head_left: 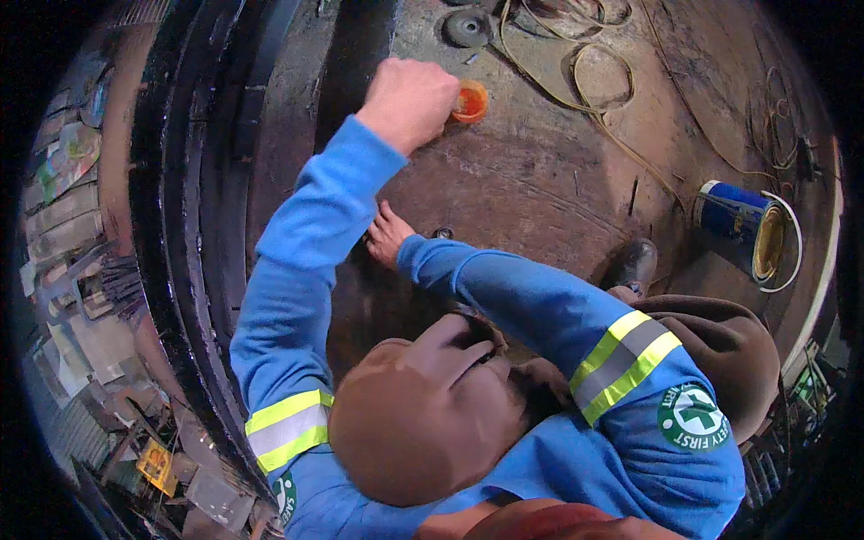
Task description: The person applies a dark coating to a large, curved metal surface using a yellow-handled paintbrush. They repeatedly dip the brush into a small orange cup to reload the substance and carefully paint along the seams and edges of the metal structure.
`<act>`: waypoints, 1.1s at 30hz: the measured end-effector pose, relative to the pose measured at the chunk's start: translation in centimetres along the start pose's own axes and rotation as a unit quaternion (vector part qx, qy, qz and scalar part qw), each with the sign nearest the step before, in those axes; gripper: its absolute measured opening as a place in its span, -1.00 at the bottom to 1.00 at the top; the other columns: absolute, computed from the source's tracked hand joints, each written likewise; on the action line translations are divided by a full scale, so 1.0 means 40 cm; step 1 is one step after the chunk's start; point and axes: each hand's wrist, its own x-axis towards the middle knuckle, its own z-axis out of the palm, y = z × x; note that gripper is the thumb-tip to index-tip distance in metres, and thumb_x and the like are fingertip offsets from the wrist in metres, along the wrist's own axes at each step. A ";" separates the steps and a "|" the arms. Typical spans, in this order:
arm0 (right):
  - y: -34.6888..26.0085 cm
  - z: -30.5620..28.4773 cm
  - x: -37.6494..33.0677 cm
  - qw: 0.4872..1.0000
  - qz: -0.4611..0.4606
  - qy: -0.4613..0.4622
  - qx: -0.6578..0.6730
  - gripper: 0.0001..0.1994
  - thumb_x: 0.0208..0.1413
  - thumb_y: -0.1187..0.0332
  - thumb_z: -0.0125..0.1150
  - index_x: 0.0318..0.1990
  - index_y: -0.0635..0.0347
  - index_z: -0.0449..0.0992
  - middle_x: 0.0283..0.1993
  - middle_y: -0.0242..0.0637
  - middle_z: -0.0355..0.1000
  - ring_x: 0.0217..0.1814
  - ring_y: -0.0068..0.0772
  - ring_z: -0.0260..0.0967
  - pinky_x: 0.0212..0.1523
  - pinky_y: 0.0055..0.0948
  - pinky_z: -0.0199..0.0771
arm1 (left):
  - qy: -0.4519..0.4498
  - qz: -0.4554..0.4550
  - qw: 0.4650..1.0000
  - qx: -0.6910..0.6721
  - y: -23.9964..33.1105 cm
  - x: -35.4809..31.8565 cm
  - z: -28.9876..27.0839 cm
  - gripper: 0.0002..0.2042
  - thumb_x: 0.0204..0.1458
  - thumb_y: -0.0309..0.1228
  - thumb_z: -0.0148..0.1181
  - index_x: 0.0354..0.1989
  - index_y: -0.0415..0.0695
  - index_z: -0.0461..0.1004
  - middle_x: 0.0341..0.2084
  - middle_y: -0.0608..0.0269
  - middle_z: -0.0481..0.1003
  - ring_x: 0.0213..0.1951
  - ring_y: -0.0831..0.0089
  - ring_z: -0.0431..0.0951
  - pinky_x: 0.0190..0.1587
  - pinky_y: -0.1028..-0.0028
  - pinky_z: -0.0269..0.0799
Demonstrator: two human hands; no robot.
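My left hand [411, 103] is closed at the far side, its fingertips at the rim of a small orange cup [472, 106]. The cup's orange inside faces up, and the hand covers its left side. Lower and nearer, my right hand [389, 236] rests with fingers stretched out against the dark brown metal surface [522, 211] beside the long dark beams. My left forearm passes close by its fingertips. No object shows in the right hand.
Long dark steel beams [202, 225] run along the left, with scrap pieces [81, 333] beyond them. Coiled hoses [594, 110] and a dark round disc [468, 29] lie far off. On the right, a blue pail [724, 225] lies tipped near my boot [637, 263].
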 end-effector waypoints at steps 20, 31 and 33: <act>-0.002 0.073 0.025 0.998 -0.001 -0.054 0.021 -0.55 0.19 0.10 -0.22 0.06 0.13 0.44 0.32 0.10 0.03 0.37 0.22 -0.13 0.31 0.17 -0.21 | 0.019 -0.094 0.983 -0.156 -0.003 0.023 0.084 -0.79 -0.15 -0.31 0.17 -0.36 -0.11 0.57 -0.44 0.02 0.55 -0.32 0.08 0.58 -0.26 0.18 0.49; 0.000 0.094 0.032 0.999 0.008 -0.031 0.042 -0.50 0.20 0.08 -0.25 0.20 0.13 0.27 0.33 0.06 0.02 0.39 0.15 -0.14 0.32 0.13 -0.23 | 0.073 -0.195 0.916 -0.343 0.020 -0.070 0.163 -0.74 -0.11 -0.25 0.14 -0.28 -0.12 0.55 -0.42 -0.04 0.54 -0.30 0.00 0.54 -0.21 0.15 0.45; -0.006 0.139 0.037 0.991 0.039 0.098 0.077 -0.50 0.21 0.08 -0.25 0.21 0.12 0.25 0.33 0.00 0.03 0.39 0.07 -0.13 0.34 0.09 -0.24 | 0.096 -0.187 0.918 -0.336 0.035 -0.061 0.192 -0.73 -0.12 -0.26 0.15 -0.29 -0.15 0.52 -0.42 -0.07 0.52 -0.30 -0.05 0.52 -0.22 0.11 0.43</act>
